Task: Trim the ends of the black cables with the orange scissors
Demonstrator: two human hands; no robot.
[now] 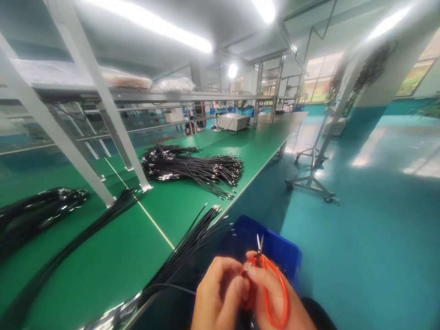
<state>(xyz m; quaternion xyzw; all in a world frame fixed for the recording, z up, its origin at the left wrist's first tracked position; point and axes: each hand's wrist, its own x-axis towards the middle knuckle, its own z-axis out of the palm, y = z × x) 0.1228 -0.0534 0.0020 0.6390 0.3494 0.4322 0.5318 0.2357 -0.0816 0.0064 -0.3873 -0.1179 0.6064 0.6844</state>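
Note:
My right hand is closed around orange-handled scissors, whose blades point up and stand slightly apart. My left hand pinches beside it, fingertips against those of the right. A thin black cable runs from the bench edge into my left hand; its end between the fingers is mostly hidden. Just to the left, a bundle of black cables with bright tips hangs over the edge of the green bench. Below and beyond my hands is a blue bin, its contents largely covered.
A large heap of black cables lies farther along the bench, and more bundles lie at the left. Slanting metal posts carry a shelf. A white box stands far back. A wheeled rack is on the floor at right.

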